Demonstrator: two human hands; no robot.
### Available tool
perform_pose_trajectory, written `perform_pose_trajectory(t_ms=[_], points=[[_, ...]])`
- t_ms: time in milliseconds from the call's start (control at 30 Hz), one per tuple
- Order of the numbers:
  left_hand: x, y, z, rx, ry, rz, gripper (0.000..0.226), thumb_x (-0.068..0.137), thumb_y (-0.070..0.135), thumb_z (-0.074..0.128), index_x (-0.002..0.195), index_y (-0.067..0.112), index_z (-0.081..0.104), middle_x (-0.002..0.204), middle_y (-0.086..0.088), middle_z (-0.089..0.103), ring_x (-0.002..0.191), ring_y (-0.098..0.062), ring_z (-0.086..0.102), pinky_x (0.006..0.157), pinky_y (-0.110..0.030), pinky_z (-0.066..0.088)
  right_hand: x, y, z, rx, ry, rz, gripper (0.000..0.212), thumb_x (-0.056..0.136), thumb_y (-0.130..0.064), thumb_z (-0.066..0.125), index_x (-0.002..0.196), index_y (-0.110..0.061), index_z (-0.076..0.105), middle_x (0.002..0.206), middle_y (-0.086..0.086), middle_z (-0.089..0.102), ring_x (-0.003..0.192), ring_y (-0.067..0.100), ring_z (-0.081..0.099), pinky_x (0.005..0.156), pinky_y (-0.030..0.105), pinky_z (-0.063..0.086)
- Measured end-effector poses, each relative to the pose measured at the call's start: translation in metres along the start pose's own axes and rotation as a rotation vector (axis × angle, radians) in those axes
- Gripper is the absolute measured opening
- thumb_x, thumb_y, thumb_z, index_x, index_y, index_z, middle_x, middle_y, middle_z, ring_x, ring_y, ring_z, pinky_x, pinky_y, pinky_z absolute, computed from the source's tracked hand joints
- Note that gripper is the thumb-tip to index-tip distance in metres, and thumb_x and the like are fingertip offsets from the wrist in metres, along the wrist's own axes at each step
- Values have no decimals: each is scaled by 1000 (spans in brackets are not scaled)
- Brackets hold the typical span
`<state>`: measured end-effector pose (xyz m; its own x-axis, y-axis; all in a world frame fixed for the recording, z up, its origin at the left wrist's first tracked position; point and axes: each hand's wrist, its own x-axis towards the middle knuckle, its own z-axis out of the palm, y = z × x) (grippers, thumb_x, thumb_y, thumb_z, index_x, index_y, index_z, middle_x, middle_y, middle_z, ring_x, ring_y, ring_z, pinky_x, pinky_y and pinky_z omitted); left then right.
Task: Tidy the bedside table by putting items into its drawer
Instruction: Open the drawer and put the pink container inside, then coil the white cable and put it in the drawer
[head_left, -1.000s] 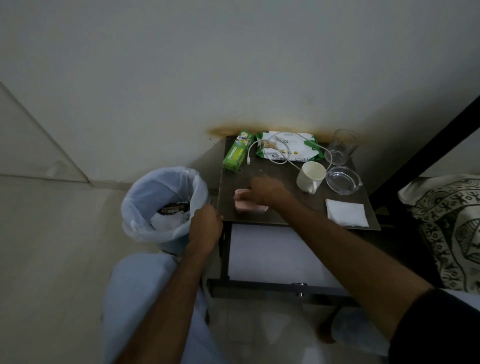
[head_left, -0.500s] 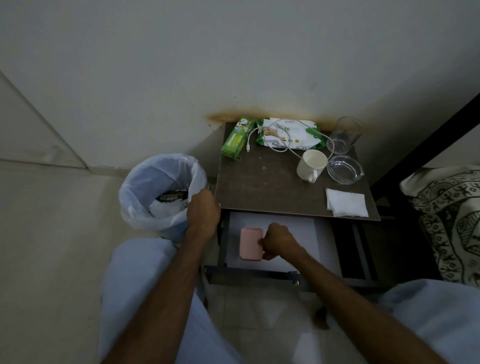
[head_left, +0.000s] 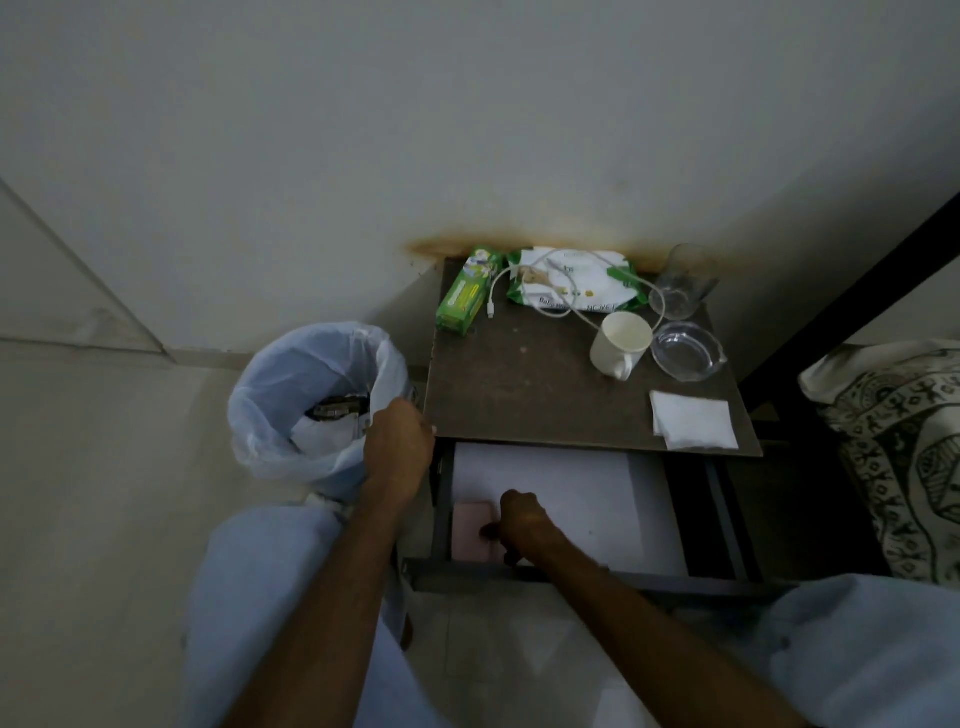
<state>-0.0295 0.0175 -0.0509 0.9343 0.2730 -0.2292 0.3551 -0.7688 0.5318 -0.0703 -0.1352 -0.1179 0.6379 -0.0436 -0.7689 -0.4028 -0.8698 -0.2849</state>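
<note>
- Bedside table (head_left: 519, 395): dark brown top, set against the wall, stain on the wall behind its back edge.
- Drawer (head_left: 571, 488): pulled open below the top, pale liner visible inside.
- Waste bin (head_left: 311, 395): lined with a pale bag, stands just left of the table; dark wrapper inside.
- Patterned pillow (head_left: 904, 457): at the right edge, apart from the table.
- Left hand (head_left: 397, 441): rests at the table's front-left corner, fingers curled; whether it grips the edge or the bag cannot be told.
- Right hand (head_left: 519, 522): inside the drawer, fingers closed against the right edge of the pink case; a firm clamp cannot be confirmed.
- Pink case (head_left: 471, 530): lies flat in the drawer's front-left corner.
- Wipes pack (head_left: 571, 280): at the back of the top, white cable (head_left: 550, 306) looped across it.
- Green box (head_left: 462, 299): back-left, beside the wipes.
- White mug (head_left: 621, 343): upright, just left of the glass dish (head_left: 685, 351).
- Glass tumbler (head_left: 683, 280): back-right corner.
- White napkin (head_left: 693, 421): front-right of the top.
</note>
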Motion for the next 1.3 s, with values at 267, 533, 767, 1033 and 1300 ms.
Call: perform_pose_trajectory(t_ms=[267, 533, 767, 1033, 1300], points=[[15, 26, -3, -100, -71, 153, 38, 90, 32, 63, 118, 7, 66, 114, -12, 70, 109, -28, 65, 83, -31, 47, -49, -37, -154, -137, 392, -347, 27, 89, -34, 63, 93, -10, 75, 92, 9, 75, 83, 22, 71, 71, 30, 54], [22, 68, 10, -341, -176, 286, 46, 89, 33, 66, 133, 22, 59, 134, -2, 63, 120, -14, 60, 102, -28, 47, 58, -48, -268, -450, 627, -179, 84, 69, -43, 78, 138, -15, 39, 133, 13, 51, 119, 31, 52, 96, 44, 50], [36, 66, 12, -347, -175, 301, 44, 91, 36, 63, 133, 29, 57, 135, 4, 60, 119, -10, 58, 98, -24, 46, 75, -60, -254, -645, 742, -187, 53, 88, -24, 62, 135, -13, 41, 134, 18, 41, 116, 36, 50, 87, 45, 47], [33, 64, 13, -357, -126, 311, 37, 92, 30, 62, 128, 24, 61, 130, 3, 65, 115, -10, 61, 100, -27, 48, 8, -76, -324, -545, 1073, -334, 23, 90, -2, 46, 112, -7, 48, 105, 20, 61, 88, 39, 63, 68, 39, 46], [8, 60, 2, -516, -13, 303, 31, 94, 20, 60, 124, 22, 63, 124, 3, 66, 109, -6, 59, 87, -16, 46, -119, -71, -365, -94, 1273, -730, 19, 96, -9, 46, 107, -14, 60, 99, 9, 69, 86, 25, 65, 73, 39, 56]])
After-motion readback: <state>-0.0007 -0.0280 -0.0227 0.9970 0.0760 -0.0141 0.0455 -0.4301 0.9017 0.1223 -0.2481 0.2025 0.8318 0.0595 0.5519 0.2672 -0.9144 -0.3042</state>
